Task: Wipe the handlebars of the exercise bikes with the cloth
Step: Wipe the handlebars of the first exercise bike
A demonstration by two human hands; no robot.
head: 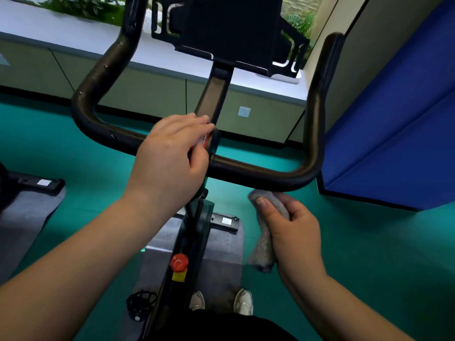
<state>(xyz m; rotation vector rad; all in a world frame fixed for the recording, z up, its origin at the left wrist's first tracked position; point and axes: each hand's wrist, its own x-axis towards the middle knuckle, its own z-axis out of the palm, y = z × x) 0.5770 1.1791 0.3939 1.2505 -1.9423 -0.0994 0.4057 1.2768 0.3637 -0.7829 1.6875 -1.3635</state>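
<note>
The left hand (170, 158) curls over the centre of the handlebars (258, 173), steadying them, while the right hand (293, 232) grips the bunched grey cloth (264, 239) just below the right bar. Wrapping the cloth fully round the tube and sliding along the bend should clean it best.

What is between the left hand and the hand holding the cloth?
In the head view, only the black handlebar spans from the left hand toward the right hand, which grips the cloth below it.

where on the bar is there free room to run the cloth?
Free: the handlebar stretch between the left hand and the right bend, just above the cloth in the right hand; also both upright horns. Crowded: the centre, where the left hand grips beside the stem.
</note>
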